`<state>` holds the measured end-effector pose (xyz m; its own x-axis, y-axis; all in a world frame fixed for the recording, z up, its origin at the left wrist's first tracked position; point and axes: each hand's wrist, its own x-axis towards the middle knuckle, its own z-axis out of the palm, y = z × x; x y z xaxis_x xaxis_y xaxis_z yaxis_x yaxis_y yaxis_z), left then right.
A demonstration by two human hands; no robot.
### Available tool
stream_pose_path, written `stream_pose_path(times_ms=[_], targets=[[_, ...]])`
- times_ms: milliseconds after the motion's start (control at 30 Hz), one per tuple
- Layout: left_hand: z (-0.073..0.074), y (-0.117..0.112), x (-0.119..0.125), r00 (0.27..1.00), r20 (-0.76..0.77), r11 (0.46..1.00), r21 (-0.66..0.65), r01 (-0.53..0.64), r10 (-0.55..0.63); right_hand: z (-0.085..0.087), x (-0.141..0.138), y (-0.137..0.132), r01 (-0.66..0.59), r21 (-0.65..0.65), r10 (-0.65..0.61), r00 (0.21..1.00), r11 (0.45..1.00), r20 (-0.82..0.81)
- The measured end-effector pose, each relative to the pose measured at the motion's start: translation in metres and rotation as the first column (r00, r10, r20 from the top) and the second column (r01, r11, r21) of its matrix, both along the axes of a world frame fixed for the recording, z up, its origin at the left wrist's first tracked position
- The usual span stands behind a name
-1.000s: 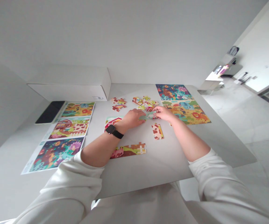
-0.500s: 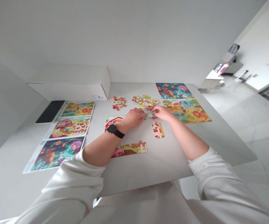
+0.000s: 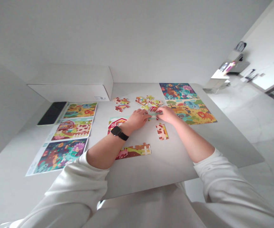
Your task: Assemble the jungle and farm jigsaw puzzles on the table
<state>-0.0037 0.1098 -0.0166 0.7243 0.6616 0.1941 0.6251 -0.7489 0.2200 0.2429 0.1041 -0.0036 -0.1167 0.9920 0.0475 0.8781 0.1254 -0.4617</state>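
Note:
My left hand [image 3: 137, 118], with a black watch on its wrist, and my right hand [image 3: 166, 114] meet over the table's middle. Both have their fingers closed on a small pale-green jigsaw piece [image 3: 153, 117] between them. Just behind the hands lies a pile of loose pieces [image 3: 148, 102]. A joined red barn section [image 3: 115, 122] lies under my left wrist. A spotted cow piece [image 3: 162, 131] sits in front of my right hand. A long bottom strip of joined pieces [image 3: 134, 150] lies nearer me.
A sheet of three reference pictures [image 3: 65, 136] lies at the left, with a dark tablet [image 3: 50, 113] beyond it. A white box [image 3: 80, 84] stands at the back left. Two finished puzzles [image 3: 186, 104] lie at the right. A second small group of pieces [image 3: 120, 104] sits behind the barn.
Both hands have drawn slightly closer together over the small piece and shifted a little away from me. The view has drifted slightly.

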Motion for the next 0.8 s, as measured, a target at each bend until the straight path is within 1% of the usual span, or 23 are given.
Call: stream_pose_path(times_ms=[167,300,567,600,667,733,800], targets=[[0.005,-0.004,0.001,1.0,-0.028,1.0,0.011,-0.008,0.008,0.002,0.0,-0.003,-0.002,0.003,0.002,1.0,1.0,0.009],[0.007,-0.006,0.001,1.0,-0.029,1.0,0.014,-0.01,0.01,0.004,-0.002,-0.005,0.002,0.005,-0.002,1.0,1.0,-0.017],[0.001,-0.003,0.0,1.0,-0.012,1.0,0.018,0.001,-0.001,0.003,-0.001,-0.006,0.003,0.019,-0.002,0.999,1.0,-0.041],[0.001,-0.003,0.0,1.0,-0.01,1.0,0.015,0.003,-0.003,0.003,0.0,-0.005,0.012,0.041,-0.01,0.998,0.999,-0.056],[0.001,-0.003,-0.001,1.0,-0.001,1.0,0.006,0.003,-0.003,0.002,0.005,-0.003,0.071,0.113,-0.061,0.994,0.991,-0.093],[0.002,-0.002,-0.001,1.0,0.016,1.0,-0.007,0.001,0.0,0.001,0.01,-0.001,0.158,0.19,-0.134,0.982,0.969,-0.13],[0.004,-0.002,-0.002,0.999,0.033,1.0,-0.016,-0.003,0.004,-0.001,0.015,0.001,0.215,0.231,-0.182,0.971,0.949,-0.158]])
